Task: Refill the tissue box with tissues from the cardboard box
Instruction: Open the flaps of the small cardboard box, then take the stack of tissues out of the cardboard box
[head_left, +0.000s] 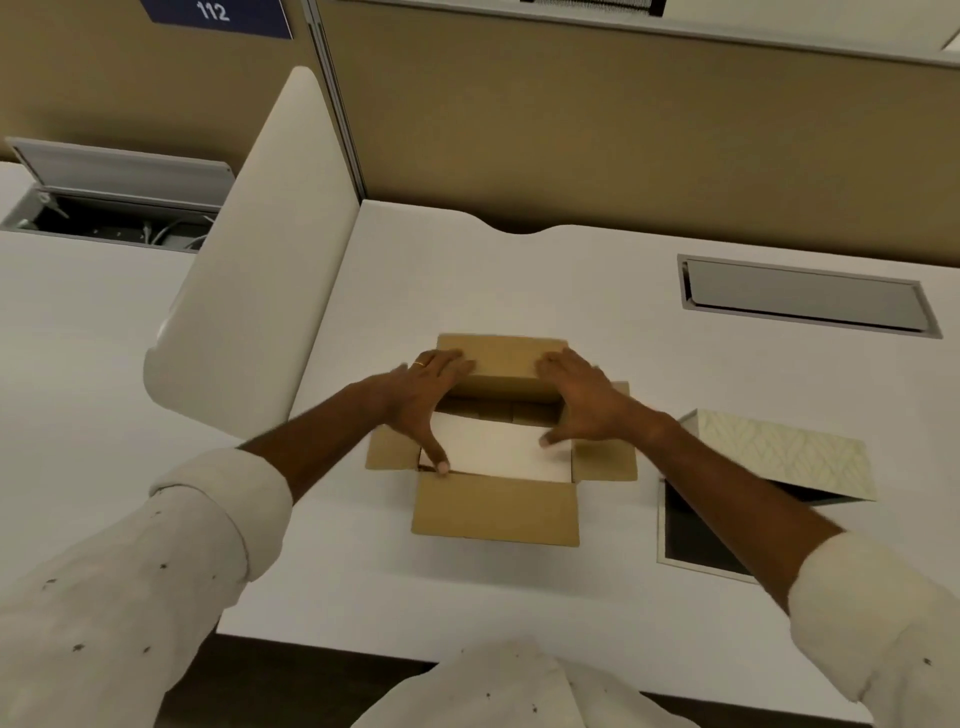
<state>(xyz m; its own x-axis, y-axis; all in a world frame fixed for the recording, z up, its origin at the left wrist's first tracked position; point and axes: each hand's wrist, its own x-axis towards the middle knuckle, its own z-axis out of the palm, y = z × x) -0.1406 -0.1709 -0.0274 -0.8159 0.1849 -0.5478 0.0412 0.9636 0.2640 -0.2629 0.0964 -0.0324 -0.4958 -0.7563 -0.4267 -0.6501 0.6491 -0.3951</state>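
A brown cardboard box (496, 512) stands open in the middle of the white desk, its flaps folded outward. A white stack of tissues (498, 449) fills its inside. My left hand (423, 395) rests over the box's left side, fingers on the far flap and thumb down at the stack's near left corner. My right hand (584, 397) mirrors it on the right side, thumb touching the stack's right edge. The tissue box (696, 540) lies to the right, dark inside, its patterned lid (784, 457) raised. My right forearm crosses over it.
A white curved divider (249, 291) rises at the left of the desk (467, 597). A closed grey cable hatch (805, 296) is set into the desk at the back right. An open cable tray (114, 208) sits on the neighbouring desk. Beige partition walls stand behind.
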